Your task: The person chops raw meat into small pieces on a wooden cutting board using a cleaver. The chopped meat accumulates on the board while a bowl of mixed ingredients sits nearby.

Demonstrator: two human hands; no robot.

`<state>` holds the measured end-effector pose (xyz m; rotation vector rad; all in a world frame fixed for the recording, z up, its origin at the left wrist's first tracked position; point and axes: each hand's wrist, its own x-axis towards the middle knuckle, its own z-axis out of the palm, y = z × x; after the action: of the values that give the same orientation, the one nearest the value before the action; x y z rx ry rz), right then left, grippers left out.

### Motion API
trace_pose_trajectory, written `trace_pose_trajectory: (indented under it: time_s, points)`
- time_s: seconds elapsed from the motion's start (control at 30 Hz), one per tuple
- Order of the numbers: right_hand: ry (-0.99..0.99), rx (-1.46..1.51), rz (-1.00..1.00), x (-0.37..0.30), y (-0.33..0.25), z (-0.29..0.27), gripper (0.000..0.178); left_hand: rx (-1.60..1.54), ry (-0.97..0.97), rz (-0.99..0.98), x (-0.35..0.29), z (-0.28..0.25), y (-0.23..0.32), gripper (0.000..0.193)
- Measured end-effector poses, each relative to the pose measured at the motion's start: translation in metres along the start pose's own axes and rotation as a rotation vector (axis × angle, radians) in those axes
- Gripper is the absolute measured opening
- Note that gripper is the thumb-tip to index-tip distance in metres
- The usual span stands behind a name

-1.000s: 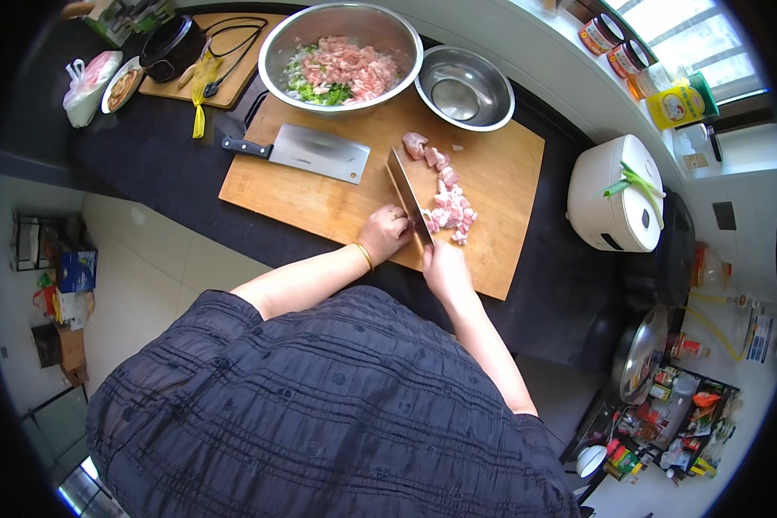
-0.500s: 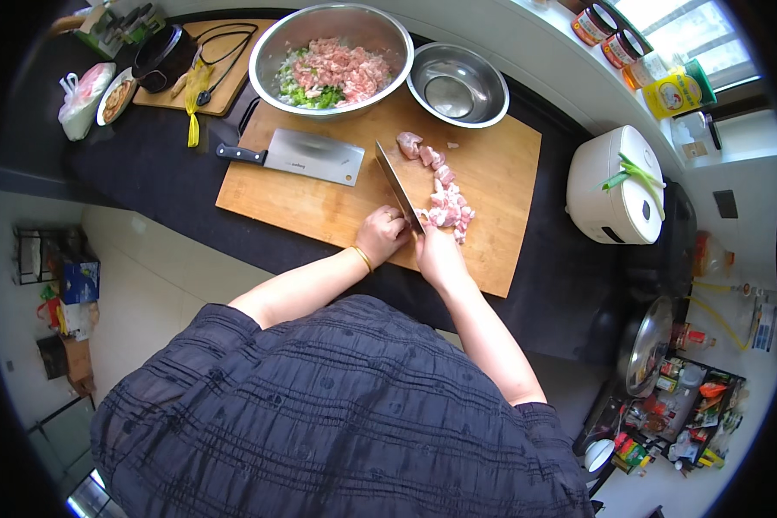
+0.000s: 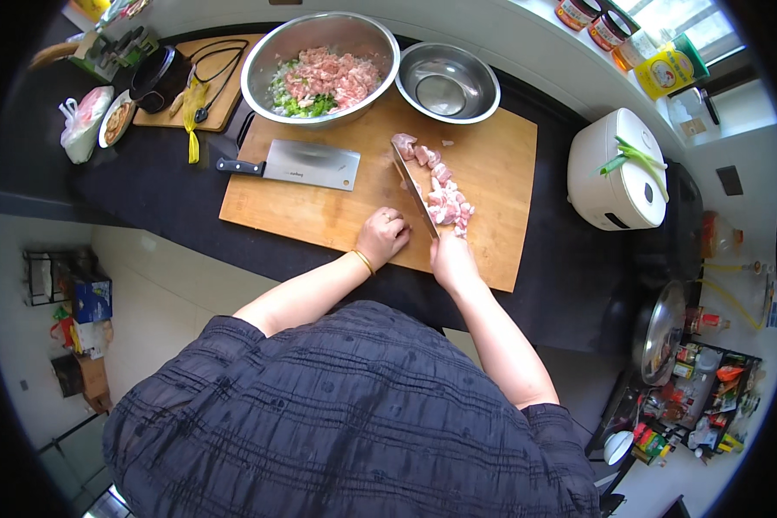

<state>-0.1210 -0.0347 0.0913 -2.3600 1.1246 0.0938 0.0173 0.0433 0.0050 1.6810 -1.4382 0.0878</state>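
Note:
My right hand (image 3: 455, 262) is closed around the handle of a cleaver (image 3: 414, 192), whose blade stands nearly edge-on over the wooden cutting board (image 3: 293, 211). Just right of the blade, chunks of raw pink meat (image 3: 447, 203) lie in a curved row. My left hand (image 3: 383, 238) rests at the board's near edge, left of the blade and apart from it. Its fingers are curled under, so whether they hold anything is hidden. A second cleaver (image 3: 311, 164) with a black handle lies flat on the board's left part.
Behind the board stand a large steel bowl (image 3: 255, 97) of minced meat and chopped greens and a smaller steel bowl (image 3: 483, 108). A white rice cooker (image 3: 596, 186) with green onion on its lid is at right. Farther left are a smaller board (image 3: 160, 118) with a cable, a plate and a bag.
My right hand has moved the cleaver right, toward the meat chunks. A gap has opened between my left hand and the blade. The whole view has shifted slightly.

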Motion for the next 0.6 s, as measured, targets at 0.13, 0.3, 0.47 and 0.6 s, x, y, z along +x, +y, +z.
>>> trace_pose_trajectory:
  time_s: [0.13, 0.3, 0.47, 0.6]
  points:
    - [0.041, 0.035, -0.018, -0.008, 0.003, 0.0, 0.02, -0.002, -0.024, -0.051, 0.005, -0.007, 0.0, 0.01]
    - [0.013, 0.145, 0.006, -0.037, 0.027, -0.008, 0.022, -0.049, -0.017, -0.314, 0.015, -0.01, 0.007, 0.01]
    - [0.112, 0.305, 0.031, -0.054, 0.024, -0.025, 0.021, -0.031, -0.01, -0.312, 0.027, -0.001, 0.004, 0.013]
    - [0.142, 0.337, 0.086, -0.061, 0.024, -0.03, 0.019, -0.037, -0.063, -0.344, 0.038, 0.006, 0.01, 0.017]
